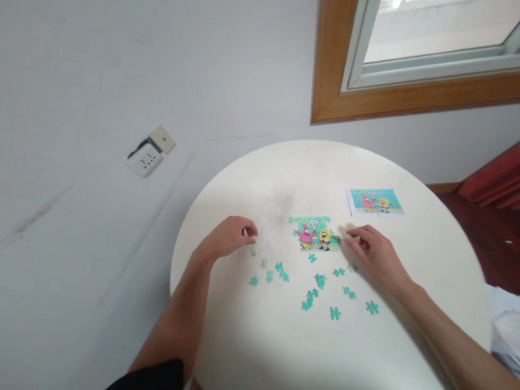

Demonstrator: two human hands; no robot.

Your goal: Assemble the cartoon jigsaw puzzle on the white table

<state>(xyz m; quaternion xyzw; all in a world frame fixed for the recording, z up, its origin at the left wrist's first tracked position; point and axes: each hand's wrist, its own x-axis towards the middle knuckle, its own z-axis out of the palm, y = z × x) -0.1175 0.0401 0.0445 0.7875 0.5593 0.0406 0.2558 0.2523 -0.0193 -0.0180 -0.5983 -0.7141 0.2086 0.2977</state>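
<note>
Puzzle: thin, flat, part-joined, printed with cartoon figures; placed mid-table between the two hands, its outline knobbed and notched. Loose pieces: teal, interlocking shapes, scattered on the near side of the puzzle. Table: white, smooth, round-edged, with a greyish smudge beyond the left hand. Left hand: curled above the tabletop, thumb and forefinger tips close; whether they pinched anything could not be told. Right hand: well apart from the left, fingertips at the puzzle's right edge; its grip could not be made out. Bare tabletop lay along the near rim and far side. Picture card: flat, beyond the right hand. Wall: pale, scuffed, close behind the table, with a socket and wood-framed window.
</note>
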